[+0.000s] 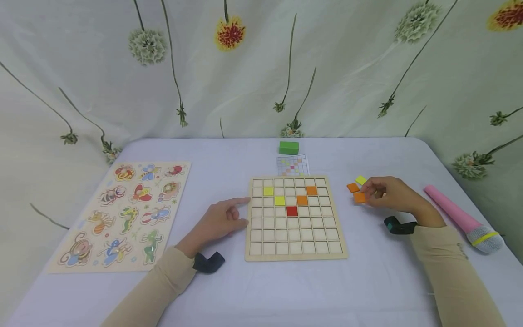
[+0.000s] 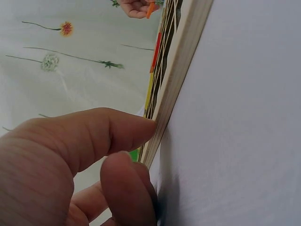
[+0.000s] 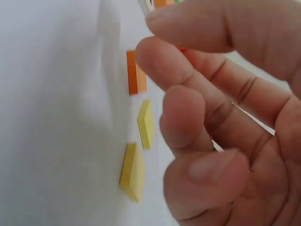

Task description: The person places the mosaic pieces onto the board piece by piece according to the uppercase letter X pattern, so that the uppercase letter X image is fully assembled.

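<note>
A wooden grid board (image 1: 296,236) lies at the table's middle. Two yellow tiles (image 1: 279,200), two orange tiles (image 1: 302,200) and one red tile (image 1: 292,211) sit in its cells. My left hand (image 1: 237,212) rests on the table with relaxed fingers, one fingertip (image 2: 141,127) touching the board's left edge (image 2: 176,70). To the right of the board, my right hand (image 1: 369,195) pinches an orange tile (image 1: 359,197) at its fingertips. Another orange tile (image 1: 353,187) and a yellow tile (image 1: 361,180) lie loose beside it. The right wrist view shows curled fingers (image 3: 188,122) over two yellow tiles (image 3: 146,123).
Behind the board stand a small pattern card (image 1: 292,165) and a green block (image 1: 288,147). An animal peg puzzle (image 1: 122,213) lies at the left. At the right edge is a pink toy microphone (image 1: 461,218). A flowered curtain hangs behind the table.
</note>
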A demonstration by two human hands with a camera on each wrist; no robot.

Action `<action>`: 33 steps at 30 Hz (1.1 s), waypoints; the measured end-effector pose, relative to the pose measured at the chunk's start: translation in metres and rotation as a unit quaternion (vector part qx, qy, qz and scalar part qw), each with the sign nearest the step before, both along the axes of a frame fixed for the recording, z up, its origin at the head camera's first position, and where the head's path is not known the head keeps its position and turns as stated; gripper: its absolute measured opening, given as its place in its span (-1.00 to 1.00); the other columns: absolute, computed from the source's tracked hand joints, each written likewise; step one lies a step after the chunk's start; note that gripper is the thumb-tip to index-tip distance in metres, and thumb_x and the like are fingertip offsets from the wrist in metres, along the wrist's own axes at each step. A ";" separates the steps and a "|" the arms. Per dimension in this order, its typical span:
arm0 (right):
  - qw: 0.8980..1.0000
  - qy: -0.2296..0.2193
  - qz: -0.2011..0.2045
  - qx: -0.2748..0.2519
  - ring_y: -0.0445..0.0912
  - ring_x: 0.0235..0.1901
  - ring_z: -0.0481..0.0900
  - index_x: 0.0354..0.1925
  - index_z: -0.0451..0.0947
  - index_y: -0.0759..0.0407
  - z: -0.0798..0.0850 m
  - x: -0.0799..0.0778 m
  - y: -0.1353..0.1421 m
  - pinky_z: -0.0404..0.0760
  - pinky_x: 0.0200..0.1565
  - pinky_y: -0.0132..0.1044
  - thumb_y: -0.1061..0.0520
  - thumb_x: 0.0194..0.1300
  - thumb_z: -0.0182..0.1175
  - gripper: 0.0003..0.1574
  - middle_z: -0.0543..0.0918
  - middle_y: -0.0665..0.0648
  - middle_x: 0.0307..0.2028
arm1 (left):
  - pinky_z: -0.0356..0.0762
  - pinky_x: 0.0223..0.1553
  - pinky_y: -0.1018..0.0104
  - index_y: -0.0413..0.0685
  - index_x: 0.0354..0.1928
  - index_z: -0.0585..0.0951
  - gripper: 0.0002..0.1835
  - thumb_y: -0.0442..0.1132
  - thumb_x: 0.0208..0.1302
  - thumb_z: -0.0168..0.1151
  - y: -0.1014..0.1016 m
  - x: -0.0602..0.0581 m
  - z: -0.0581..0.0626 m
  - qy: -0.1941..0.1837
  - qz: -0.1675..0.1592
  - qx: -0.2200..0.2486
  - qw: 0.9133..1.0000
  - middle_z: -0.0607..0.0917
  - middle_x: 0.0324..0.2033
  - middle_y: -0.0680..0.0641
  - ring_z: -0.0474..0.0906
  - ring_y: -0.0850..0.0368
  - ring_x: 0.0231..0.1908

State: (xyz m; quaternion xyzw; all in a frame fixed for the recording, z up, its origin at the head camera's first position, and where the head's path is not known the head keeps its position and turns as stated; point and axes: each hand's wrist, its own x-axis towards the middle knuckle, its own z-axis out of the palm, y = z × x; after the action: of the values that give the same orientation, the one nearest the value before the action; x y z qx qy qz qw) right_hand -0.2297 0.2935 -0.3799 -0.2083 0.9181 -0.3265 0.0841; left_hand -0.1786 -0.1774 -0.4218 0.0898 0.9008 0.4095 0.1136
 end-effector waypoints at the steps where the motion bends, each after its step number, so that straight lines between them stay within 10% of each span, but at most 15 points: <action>1: 1.000 0.001 0.001 -0.005 -0.13 -0.32 0.56 -0.09 0.67 0.38 0.001 0.000 -0.003 0.58 -0.25 -0.37 0.40 0.22 0.48 -0.72 0.74 0.12 -0.27 | 0.45 -0.41 0.29 -0.13 0.48 0.56 -0.31 -0.28 0.31 0.48 0.000 0.000 0.000 0.000 0.000 0.000 1.000 0.61 -0.43 -0.01 0.50 0.12 -0.58; 33: 0.995 -0.041 0.077 -0.047 -0.09 -0.28 0.68 -0.10 0.69 0.30 0.002 0.012 -0.085 0.64 -0.16 -0.26 0.33 0.26 0.49 -0.75 0.78 -0.03 -0.35 | 0.47 -0.37 0.26 -0.10 0.49 0.56 -0.32 -0.28 0.32 0.48 0.001 0.000 0.002 -0.005 0.006 -0.016 1.000 0.61 -0.44 -0.02 0.51 0.12 -0.57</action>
State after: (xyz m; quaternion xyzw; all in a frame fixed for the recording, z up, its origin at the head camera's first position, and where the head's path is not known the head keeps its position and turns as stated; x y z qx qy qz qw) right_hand -0.2177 0.2082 -0.3782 -0.2690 0.8787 -0.3699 0.1370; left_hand -0.1782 -0.1763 -0.4193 0.0805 0.9070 0.3963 0.1173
